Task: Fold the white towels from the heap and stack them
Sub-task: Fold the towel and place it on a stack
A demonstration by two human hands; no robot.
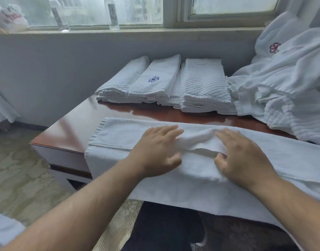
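While three or so piles of folded white towels point(155, 82) sit side by side at the back of the glossy reddish-brown wooden table point(77, 127), the job looks maybe halfway at best. The long white terry towel point(119, 134) being worked lies across the table's near edge, seemingly folded once lengthwise, with its lower part hanging over. The person's left hand point(159, 149) and right hand point(242, 156) lie flat on its middle, fingers spread, with a bunched wrinkle between them. Can't tell if the thumbs pinch the fold. Left to do: crosswise folds, stacking, plus the big heap of loose white linen point(291, 84) on the right.
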